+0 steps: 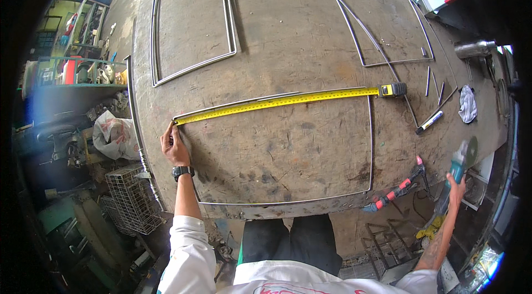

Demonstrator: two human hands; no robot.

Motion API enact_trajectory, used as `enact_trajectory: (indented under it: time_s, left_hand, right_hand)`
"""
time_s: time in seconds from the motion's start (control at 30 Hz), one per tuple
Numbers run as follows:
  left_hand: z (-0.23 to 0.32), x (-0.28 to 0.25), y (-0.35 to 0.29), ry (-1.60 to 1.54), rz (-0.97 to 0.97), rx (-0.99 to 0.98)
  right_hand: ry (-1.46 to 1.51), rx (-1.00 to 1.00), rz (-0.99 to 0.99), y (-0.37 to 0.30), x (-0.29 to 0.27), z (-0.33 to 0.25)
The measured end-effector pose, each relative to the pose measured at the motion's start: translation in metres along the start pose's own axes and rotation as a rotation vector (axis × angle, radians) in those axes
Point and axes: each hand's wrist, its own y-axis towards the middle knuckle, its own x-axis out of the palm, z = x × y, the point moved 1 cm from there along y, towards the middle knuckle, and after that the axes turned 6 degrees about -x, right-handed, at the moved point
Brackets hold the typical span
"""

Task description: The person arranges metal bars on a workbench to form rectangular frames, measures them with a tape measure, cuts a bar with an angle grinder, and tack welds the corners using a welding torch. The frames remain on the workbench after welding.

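A tape measure [392,90] lies on the worktable with its yellow blade [277,102] drawn out along the far side of a thin rectangular metal-rod frame [371,144]. At the frame's far left corner, my left hand [175,148] is closed, its fingers pinching the blade's end against the rod. A watch sits on that wrist. Off to the right, by the table's edge, my right hand [456,187] is wrapped round a teal angle grinder [458,169]. The grinder's disc [471,152] points away from me.
More rod frames [194,67] lie at the far left and far right [398,62]. A marker [430,121], short rod pieces [428,82] and a white cloth [467,104] are at right. A red-and-black hammer-like tool [394,191] lies at the near edge. A wire basket [133,197] stands below left.
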Motion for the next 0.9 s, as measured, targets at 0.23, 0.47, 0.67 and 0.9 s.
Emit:
enact_trajectory:
  time_s: [0.23, 0.47, 0.67, 0.9]
  left_hand:
    - [0.02, 0.002, -0.01, 0.028, 0.011, 0.015]
    - [0.037, -0.007, -0.012, -0.05, 0.08, 0.144]
    - [0.022, -0.043, -0.021, -0.04, -0.11, 0.145]
    - [0.017, -0.058, -0.028, -0.11, -0.236, 0.045]
  right_hand:
    - [0.311, 0.214, 0.206, -0.161, -0.064, 0.006]
    - [0.72, 0.241, 0.199, -0.314, -0.039, -0.067]
    - [1.019, 0.219, -0.005, -0.398, 0.022, -0.118]
    - [1.207, 0.172, -0.027, -0.432, 0.073, -0.198]
